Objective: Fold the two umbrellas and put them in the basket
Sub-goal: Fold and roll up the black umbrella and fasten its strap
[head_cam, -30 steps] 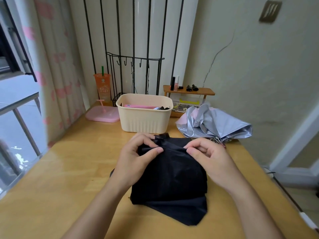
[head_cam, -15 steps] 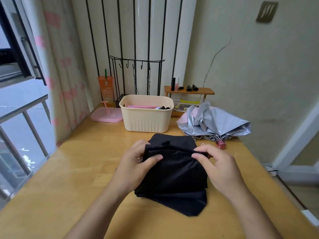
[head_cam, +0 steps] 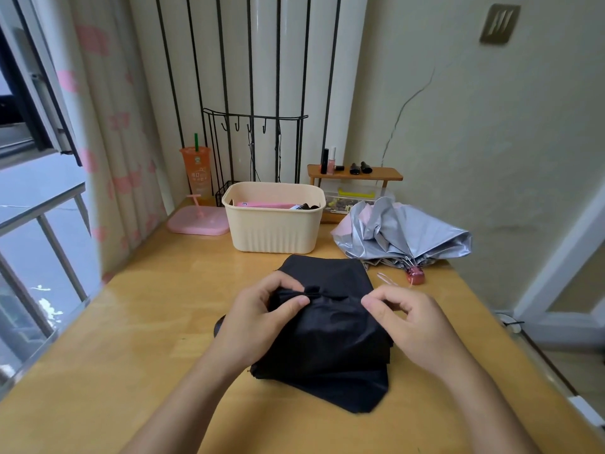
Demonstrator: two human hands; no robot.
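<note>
A black umbrella (head_cam: 327,342) lies collapsed in the middle of the wooden table (head_cam: 137,339), its cloth in loose folds. My left hand (head_cam: 258,319) pinches a bunched fold of the black cloth near its top. At the cloth's right edge, my right hand (head_cam: 402,319) pinches the fabric between thumb and forefinger. A silver umbrella (head_cam: 406,234) with pink lining lies half collapsed at the back right, its pink handle (head_cam: 415,276) toward me. The cream basket (head_cam: 275,234) stands behind the black umbrella and holds a pink item and something dark.
A pink tray (head_cam: 198,221) and an orange cup (head_cam: 196,172) stand back left by the curtain. A small wooden shelf (head_cam: 355,175) with cosmetics and a black wire rack (head_cam: 252,142) sit behind the basket. The wall runs along the right; a window is on the left.
Both hands have gathered the black cloth and drawn the fold toward me, so more flat cloth shows behind them. My right hand has slid out to the right edge of the cloth.
</note>
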